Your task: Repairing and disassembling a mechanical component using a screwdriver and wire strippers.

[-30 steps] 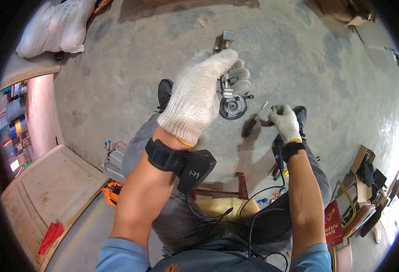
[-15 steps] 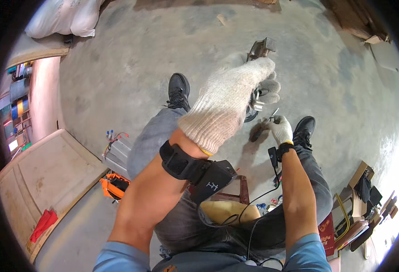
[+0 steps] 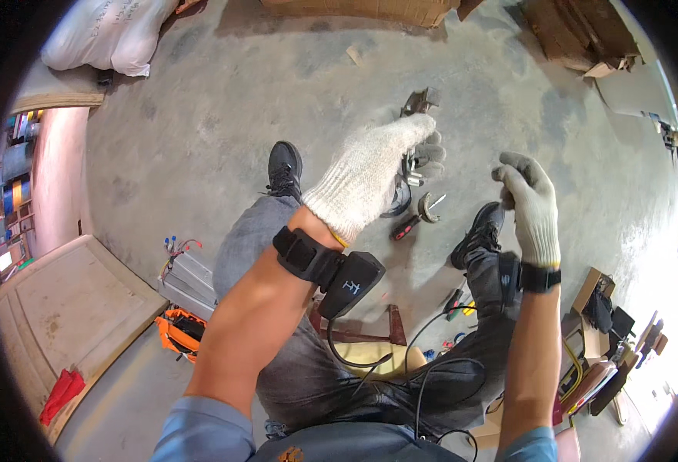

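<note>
My left hand (image 3: 377, 173), in a pale knitted glove, is closed round a metal part. Its dark bracket-like end (image 3: 420, 102) sticks out past the fingers, and a short silver cylinder (image 3: 415, 180) shows below them; the glove hides the middle. Beneath that hand is a black ring-shaped piece (image 3: 397, 202); whether it is joined to the part I cannot tell. On the floor lies a screwdriver (image 3: 406, 229) with a red and black handle, a curved metal piece (image 3: 429, 208) over its shaft. My gloved right hand (image 3: 531, 200) is raised to the right, fingers loosely bent and apart, nothing visible in them.
Red-handled hand tools (image 3: 453, 302) lie between my legs beside a low seat (image 3: 354, 354). Grey metal boxes (image 3: 192, 277) and an orange bag (image 3: 179, 333) stand left, near a wooden panel (image 3: 77, 296). Cardboard boxes (image 3: 577, 35) are at the back; black cables hang across my lap.
My right hand has risen from the floor and moved right, leaving the screwdriver and curved piece lying there. My left hand still grips the metal part, slightly lower and left in view.
</note>
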`<state>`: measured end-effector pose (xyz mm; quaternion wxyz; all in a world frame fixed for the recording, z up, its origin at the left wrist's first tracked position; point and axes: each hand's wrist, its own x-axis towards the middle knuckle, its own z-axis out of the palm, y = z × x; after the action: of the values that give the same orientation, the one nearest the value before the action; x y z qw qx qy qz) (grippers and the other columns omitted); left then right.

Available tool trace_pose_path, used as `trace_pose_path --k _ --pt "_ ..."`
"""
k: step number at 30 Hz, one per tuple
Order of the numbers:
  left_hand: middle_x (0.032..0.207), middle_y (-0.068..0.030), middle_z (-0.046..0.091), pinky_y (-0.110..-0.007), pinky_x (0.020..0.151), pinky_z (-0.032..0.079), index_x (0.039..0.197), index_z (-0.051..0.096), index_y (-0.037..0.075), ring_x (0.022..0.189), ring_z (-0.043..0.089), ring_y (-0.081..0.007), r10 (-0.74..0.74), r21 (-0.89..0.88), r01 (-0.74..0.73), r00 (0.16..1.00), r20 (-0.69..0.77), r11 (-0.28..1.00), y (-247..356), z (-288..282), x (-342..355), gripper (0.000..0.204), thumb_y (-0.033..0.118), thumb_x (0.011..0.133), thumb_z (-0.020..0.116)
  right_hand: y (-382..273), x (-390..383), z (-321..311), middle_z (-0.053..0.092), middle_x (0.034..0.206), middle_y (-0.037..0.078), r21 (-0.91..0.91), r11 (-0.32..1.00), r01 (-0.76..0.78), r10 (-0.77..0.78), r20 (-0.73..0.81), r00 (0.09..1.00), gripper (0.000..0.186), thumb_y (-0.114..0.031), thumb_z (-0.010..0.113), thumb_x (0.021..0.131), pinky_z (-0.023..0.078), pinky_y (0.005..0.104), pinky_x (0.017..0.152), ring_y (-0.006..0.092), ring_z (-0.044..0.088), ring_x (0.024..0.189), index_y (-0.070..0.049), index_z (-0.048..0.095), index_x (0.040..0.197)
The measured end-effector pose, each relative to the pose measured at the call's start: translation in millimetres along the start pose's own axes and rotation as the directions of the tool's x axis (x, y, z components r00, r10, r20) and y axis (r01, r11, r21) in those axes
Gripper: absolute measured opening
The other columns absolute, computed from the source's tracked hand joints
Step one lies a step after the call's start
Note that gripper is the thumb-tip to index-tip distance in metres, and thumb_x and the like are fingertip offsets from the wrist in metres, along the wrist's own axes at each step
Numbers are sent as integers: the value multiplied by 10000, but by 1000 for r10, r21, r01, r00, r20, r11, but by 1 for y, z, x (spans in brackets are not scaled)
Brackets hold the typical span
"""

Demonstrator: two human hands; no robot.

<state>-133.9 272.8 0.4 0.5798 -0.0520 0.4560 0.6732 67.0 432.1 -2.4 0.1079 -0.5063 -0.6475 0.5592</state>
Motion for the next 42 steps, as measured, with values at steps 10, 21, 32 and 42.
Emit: trace_pose_path --k 10,21,32,42 --pt "1172 -129 720 -367 918 575 1253 630 0 1057 705 -229 -62 45 60 998 31 997 -6 12 5 274 204 1074 590 -32 -29 47 754 954 100 43 996 73 -78 129 989 218 -120 669 1000 560 317 813 162 688 862 19 704 1164" --pt "1277 -130 684 -338 1049 525 1363 569 -50 1171 677 -206 -13 236 -15 993 117 972 -21 26 7 319 82 1100 449 -23 -43 32 733 1038 103 80 997 20 -38 240 970 235 -77 674 999 566 295 815 117 686 930 -10 680 1225" --pt "1312 -119 674 -318 1076 488 1386 567 -33 1230 628 -190 128 481 -214 970 205 851 -23 28 7 338 112 1088 499 -16 -35 38 732 1050 61 364 904 -223 139 243 960 273 -121 694 1006 551 264 811 102 669 898 27 674 1234" --pt "1296 -90 677 -295 1044 494 1410 571 -8 1201 629 -160 -15 358 -35 991 136 933 -23 30 6 355 122 1081 542 -8 -30 39 734 981 55 425 885 -193 91 248 964 282 -117 733 966 547 258 775 102 665 875 41 670 1191"
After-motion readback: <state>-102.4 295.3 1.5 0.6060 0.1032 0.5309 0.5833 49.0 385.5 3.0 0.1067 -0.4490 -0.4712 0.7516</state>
